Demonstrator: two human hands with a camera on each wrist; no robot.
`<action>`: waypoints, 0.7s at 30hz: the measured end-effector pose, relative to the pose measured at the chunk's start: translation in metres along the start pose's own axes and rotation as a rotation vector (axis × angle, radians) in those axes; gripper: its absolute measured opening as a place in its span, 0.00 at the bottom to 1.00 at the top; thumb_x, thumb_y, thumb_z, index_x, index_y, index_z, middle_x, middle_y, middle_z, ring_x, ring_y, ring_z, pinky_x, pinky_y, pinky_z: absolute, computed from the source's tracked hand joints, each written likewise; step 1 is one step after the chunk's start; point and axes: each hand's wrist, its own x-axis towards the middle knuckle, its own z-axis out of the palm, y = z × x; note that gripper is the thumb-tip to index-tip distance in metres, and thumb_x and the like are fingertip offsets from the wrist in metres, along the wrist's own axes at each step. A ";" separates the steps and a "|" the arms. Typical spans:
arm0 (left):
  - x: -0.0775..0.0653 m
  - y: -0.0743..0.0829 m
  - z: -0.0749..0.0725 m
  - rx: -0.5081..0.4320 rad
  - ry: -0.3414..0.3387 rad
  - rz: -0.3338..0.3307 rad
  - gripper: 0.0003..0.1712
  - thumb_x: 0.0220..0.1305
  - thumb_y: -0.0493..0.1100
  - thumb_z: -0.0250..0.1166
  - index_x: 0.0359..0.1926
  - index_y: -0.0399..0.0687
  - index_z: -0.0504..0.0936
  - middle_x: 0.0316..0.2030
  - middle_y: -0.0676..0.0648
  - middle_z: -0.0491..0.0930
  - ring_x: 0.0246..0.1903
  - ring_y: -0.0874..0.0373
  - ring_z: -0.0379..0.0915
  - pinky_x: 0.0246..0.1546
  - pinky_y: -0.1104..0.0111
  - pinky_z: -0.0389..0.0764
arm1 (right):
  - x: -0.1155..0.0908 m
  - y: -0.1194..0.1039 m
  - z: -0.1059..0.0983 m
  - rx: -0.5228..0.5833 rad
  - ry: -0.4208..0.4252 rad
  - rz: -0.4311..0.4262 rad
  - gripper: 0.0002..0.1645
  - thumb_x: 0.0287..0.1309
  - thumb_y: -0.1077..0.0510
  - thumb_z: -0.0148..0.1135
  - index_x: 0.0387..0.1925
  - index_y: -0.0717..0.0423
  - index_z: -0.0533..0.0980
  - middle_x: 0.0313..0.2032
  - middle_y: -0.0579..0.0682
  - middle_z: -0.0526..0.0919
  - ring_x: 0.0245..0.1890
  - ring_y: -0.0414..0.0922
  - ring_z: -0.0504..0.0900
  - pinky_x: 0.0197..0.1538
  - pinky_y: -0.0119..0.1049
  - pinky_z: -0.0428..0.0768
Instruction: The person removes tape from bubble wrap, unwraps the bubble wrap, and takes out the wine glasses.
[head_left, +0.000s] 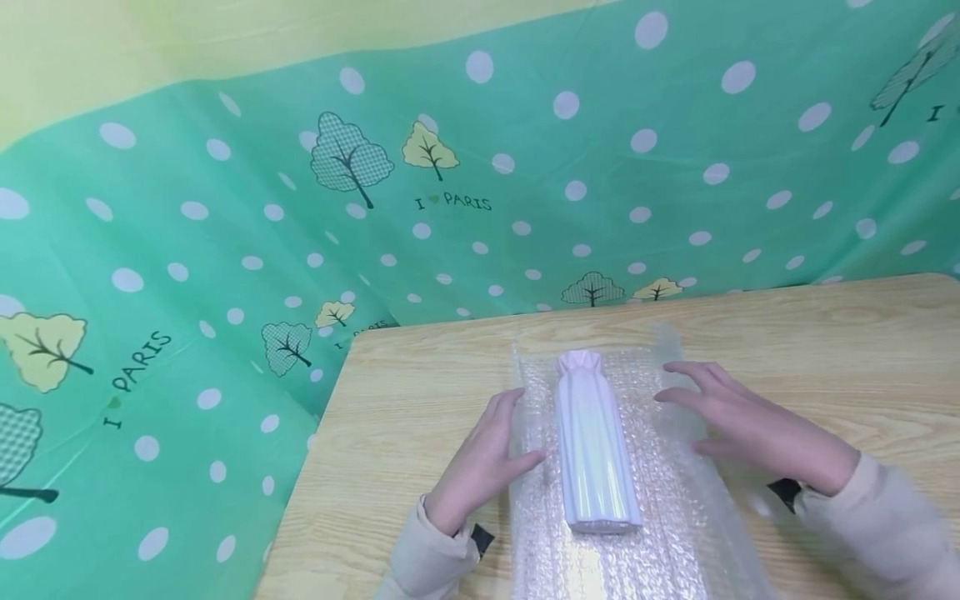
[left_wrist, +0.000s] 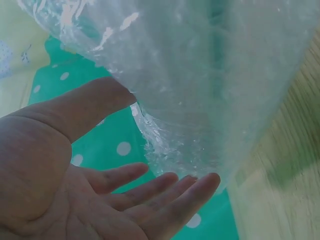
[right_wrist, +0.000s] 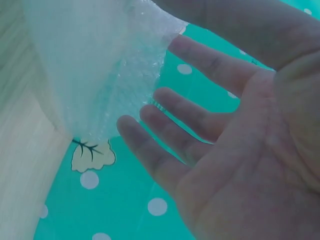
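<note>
A pale white-lilac vase [head_left: 597, 450] with lengthwise folds and a gathered neck lies on its side on a sheet of bubble wrap [head_left: 667, 517]. Its neck points to the far side of the table. At the left edge of the wrap, my left hand [head_left: 483, 458] has its fingers extended and thumb spread toward the vase. On the other side, my right hand [head_left: 742, 421] hovers by the right edge, fingers apart and loosely bent. Both wrist views show bubble wrap [left_wrist: 180, 90] right by the fingertips, with the palms bare.
The wood-grain table [head_left: 397, 400] extends to both sides of the wrap. Behind it and along the left hangs a green curtain [head_left: 450, 250] with white dots and printed trees. Beige sleeves [head_left: 431, 550] cover both forearms.
</note>
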 end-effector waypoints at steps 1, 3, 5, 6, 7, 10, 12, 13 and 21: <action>0.000 -0.001 0.000 0.003 0.000 0.002 0.51 0.59 0.47 0.72 0.76 0.41 0.53 0.73 0.42 0.58 0.71 0.46 0.58 0.72 0.52 0.63 | -0.001 0.001 -0.001 0.003 -0.002 0.005 0.39 0.34 0.64 0.82 0.55 0.54 0.78 0.63 0.63 0.67 0.58 0.61 0.69 0.47 0.53 0.84; -0.001 -0.003 0.000 0.007 -0.001 0.001 0.51 0.59 0.47 0.72 0.76 0.42 0.53 0.73 0.42 0.58 0.71 0.46 0.59 0.72 0.52 0.63 | -0.002 0.004 -0.001 0.014 -0.017 0.017 0.39 0.35 0.64 0.81 0.55 0.55 0.77 0.63 0.63 0.67 0.59 0.61 0.69 0.47 0.54 0.83; -0.002 -0.005 -0.001 0.011 0.000 -0.006 0.51 0.59 0.46 0.72 0.76 0.42 0.54 0.73 0.41 0.59 0.71 0.46 0.59 0.71 0.52 0.64 | -0.002 0.005 -0.002 0.034 -0.039 0.034 0.39 0.36 0.64 0.81 0.56 0.55 0.77 0.63 0.64 0.67 0.59 0.62 0.68 0.48 0.55 0.83; -0.002 -0.006 -0.001 0.012 0.001 -0.010 0.51 0.59 0.46 0.72 0.76 0.42 0.54 0.73 0.41 0.59 0.70 0.45 0.60 0.71 0.52 0.65 | -0.003 0.006 -0.002 0.042 -0.050 0.041 0.39 0.36 0.64 0.80 0.56 0.55 0.77 0.63 0.64 0.67 0.59 0.62 0.68 0.48 0.55 0.83; -0.003 -0.007 -0.001 0.012 0.002 -0.013 0.51 0.59 0.46 0.72 0.75 0.41 0.54 0.72 0.41 0.59 0.70 0.45 0.61 0.70 0.52 0.66 | -0.003 0.006 -0.003 0.052 -0.065 0.055 0.39 0.37 0.65 0.80 0.56 0.55 0.76 0.63 0.64 0.67 0.60 0.62 0.68 0.49 0.55 0.83; -0.004 -0.010 -0.002 0.006 0.003 -0.025 0.51 0.58 0.46 0.73 0.75 0.40 0.54 0.71 0.40 0.61 0.67 0.44 0.65 0.67 0.52 0.70 | -0.003 0.006 -0.004 0.064 -0.091 0.073 0.37 0.39 0.65 0.79 0.55 0.55 0.77 0.63 0.63 0.68 0.60 0.62 0.68 0.50 0.55 0.83; -0.004 -0.011 -0.002 -0.002 0.001 -0.029 0.51 0.58 0.46 0.73 0.75 0.40 0.54 0.70 0.40 0.62 0.66 0.44 0.66 0.66 0.52 0.72 | -0.003 0.006 -0.004 0.061 -0.099 0.079 0.36 0.39 0.66 0.79 0.54 0.55 0.77 0.62 0.63 0.69 0.60 0.62 0.68 0.50 0.54 0.82; -0.004 -0.011 -0.002 -0.006 -0.001 -0.033 0.51 0.58 0.46 0.73 0.75 0.40 0.54 0.70 0.40 0.63 0.66 0.44 0.67 0.65 0.51 0.73 | -0.003 0.007 -0.004 0.059 -0.101 0.081 0.35 0.39 0.66 0.79 0.54 0.55 0.77 0.62 0.63 0.70 0.60 0.62 0.69 0.51 0.54 0.82; -0.005 -0.013 -0.004 -0.010 -0.012 -0.055 0.52 0.57 0.46 0.74 0.75 0.40 0.54 0.70 0.41 0.64 0.65 0.45 0.68 0.63 0.50 0.75 | -0.007 0.011 -0.005 0.039 -0.094 0.053 0.35 0.39 0.70 0.77 0.54 0.57 0.77 0.61 0.63 0.71 0.59 0.61 0.70 0.50 0.54 0.82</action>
